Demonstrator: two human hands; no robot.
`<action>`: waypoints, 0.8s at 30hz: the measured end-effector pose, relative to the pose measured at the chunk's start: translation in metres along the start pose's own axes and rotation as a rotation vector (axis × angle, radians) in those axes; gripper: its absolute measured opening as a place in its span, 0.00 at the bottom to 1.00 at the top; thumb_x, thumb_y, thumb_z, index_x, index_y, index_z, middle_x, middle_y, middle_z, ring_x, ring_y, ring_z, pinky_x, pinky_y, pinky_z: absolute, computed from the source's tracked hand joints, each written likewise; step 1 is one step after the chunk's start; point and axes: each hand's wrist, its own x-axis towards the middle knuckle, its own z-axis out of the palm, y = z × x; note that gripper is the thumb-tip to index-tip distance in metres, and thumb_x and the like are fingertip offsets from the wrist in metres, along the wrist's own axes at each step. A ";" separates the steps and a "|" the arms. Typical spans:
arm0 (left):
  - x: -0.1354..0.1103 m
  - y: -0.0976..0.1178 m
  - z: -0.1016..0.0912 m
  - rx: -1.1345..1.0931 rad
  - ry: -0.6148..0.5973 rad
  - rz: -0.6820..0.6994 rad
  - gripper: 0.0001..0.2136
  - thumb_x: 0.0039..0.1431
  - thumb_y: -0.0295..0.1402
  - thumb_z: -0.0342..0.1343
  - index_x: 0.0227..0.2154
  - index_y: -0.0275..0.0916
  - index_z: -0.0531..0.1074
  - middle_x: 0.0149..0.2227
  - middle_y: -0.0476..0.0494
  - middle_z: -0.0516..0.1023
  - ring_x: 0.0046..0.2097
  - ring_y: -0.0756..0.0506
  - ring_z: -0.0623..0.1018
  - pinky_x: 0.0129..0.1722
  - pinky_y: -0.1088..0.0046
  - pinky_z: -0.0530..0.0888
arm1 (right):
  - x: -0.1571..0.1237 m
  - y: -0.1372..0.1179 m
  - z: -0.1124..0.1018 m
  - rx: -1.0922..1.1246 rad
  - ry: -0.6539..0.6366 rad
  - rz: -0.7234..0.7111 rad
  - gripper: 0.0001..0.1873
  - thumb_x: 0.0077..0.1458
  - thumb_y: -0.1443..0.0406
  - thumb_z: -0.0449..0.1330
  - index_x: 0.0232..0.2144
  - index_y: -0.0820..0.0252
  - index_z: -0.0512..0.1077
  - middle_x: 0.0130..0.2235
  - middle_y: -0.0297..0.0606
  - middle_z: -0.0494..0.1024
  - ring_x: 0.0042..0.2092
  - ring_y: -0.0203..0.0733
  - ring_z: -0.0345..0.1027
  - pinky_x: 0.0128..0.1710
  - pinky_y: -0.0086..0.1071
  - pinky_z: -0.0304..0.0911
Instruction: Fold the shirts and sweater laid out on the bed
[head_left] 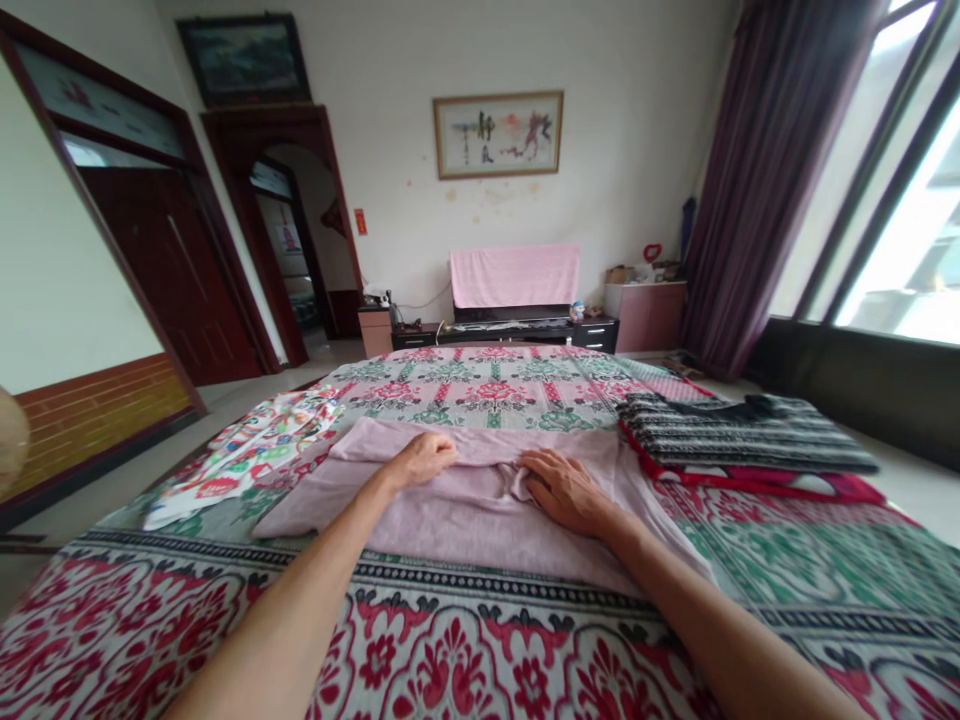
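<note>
A pale mauve garment (457, 510) lies spread on the patterned bedspread (525, 640) in front of me. My left hand (424, 458) rests on its upper middle with the fingers curled over a fold of the cloth. My right hand (562, 488) lies on the garment just to the right, fingers bent and pressing a bunched ridge of fabric between the two hands. Both forearms reach in from the near edge of the bed.
A colourful floral cloth (247, 455) lies at the left of the garment. A folded stack of striped and red clothes (742, 445) sits at the right. Beyond the bed stand a low TV cabinet with a pink cover (514, 275), dark doors at left and windows at right.
</note>
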 end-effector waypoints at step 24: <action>-0.101 -0.081 -0.125 0.376 0.593 -0.678 0.19 0.58 0.41 0.41 0.23 0.38 0.72 0.30 0.38 0.77 0.40 0.39 0.76 0.34 0.71 0.67 | 0.004 0.012 0.010 -0.033 -0.002 0.007 0.23 0.60 0.60 0.45 0.54 0.57 0.66 0.58 0.44 0.67 0.59 0.47 0.58 0.55 0.46 0.56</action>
